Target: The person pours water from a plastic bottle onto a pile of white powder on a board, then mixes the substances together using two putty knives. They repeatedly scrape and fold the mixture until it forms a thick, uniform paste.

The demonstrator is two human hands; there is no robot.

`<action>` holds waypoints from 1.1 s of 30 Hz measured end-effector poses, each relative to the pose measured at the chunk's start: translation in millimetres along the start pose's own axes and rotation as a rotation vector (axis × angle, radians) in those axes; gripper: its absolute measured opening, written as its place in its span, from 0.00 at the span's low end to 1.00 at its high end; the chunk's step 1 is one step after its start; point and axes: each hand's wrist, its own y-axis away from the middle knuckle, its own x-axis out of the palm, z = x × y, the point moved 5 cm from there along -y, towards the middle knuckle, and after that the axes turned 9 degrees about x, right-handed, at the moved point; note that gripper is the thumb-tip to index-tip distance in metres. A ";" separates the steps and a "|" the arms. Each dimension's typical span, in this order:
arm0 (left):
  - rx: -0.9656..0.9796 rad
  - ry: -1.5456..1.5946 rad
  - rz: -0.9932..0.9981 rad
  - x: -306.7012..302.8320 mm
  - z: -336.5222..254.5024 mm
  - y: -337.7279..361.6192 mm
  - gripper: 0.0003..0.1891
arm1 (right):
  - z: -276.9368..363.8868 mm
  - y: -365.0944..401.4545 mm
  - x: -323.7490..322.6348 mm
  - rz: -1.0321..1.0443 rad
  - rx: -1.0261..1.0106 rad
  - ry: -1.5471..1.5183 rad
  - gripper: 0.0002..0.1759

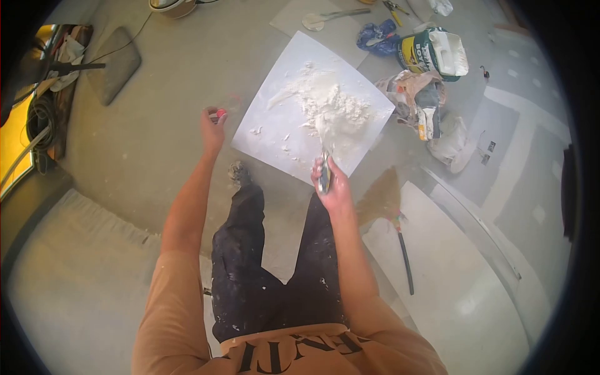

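A white square sheet (262, 119) lies on the floor with a heap of white powder (340, 109) on it and small clumps scattered toward its left side. My right hand (334, 184) is wrapped round the handle of a trowel-like tool (325, 175), whose far end reaches into the near edge of the heap. Powder marks the fingers. Left of the sheet, above the floor, my left hand (214, 128) has its fingers closed round a small red object (220, 113), mostly hidden by them.
A green and yellow bucket (409, 53), a blue crumpled bag (375, 37) and plastic bags (453, 147) stand right of the sheet. A broom (405, 253) lies at the right. Pliers (394, 11) and a round-ended tool (314, 22) lie beyond; a grey pad (115, 65) is at left.
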 end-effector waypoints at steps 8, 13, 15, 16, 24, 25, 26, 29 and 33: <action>0.125 -0.015 0.148 3.3 -5.0 -0.6 0.17 | 53.4 39.5 -128.4 -0.376 -0.232 0.767 0.08; 0.143 -0.043 0.191 7.1 4.8 0.2 0.20 | 132.6 26.8 -133.8 -0.333 -0.163 0.996 0.09; 0.183 -0.106 0.202 7.5 0.5 2.7 0.21 | 167.1 12.7 -118.5 -0.316 -0.103 1.139 0.09; 0.151 -0.103 0.194 7.0 -5.9 3.7 0.23 | 180.2 7.9 -102.7 -0.325 -0.074 1.205 0.10; 0.104 -0.009 0.073 16.0 -0.3 11.1 0.25 | 140.3 -22.5 39.5 -0.441 -0.147 1.826 0.17; 0.093 -0.055 0.079 12.8 -5.3 11.1 0.26 | 118.2 -15.3 54.2 -0.538 -0.353 2.203 0.17; 0.081 -0.103 0.085 9.6 -8.9 10.1 0.27 | 102.0 -3.9 66.8 -0.633 -0.585 2.565 0.18; 0.123 -0.247 0.071 4.9 -15.3 3.2 0.27 | 85.8 27.8 72.1 -0.615 -0.668 2.434 0.17; 0.047 -0.241 0.082 -2.6 -29.9 -7.1 0.22 | 138.8 47.7 -8.8 -0.533 -0.381 1.793 0.15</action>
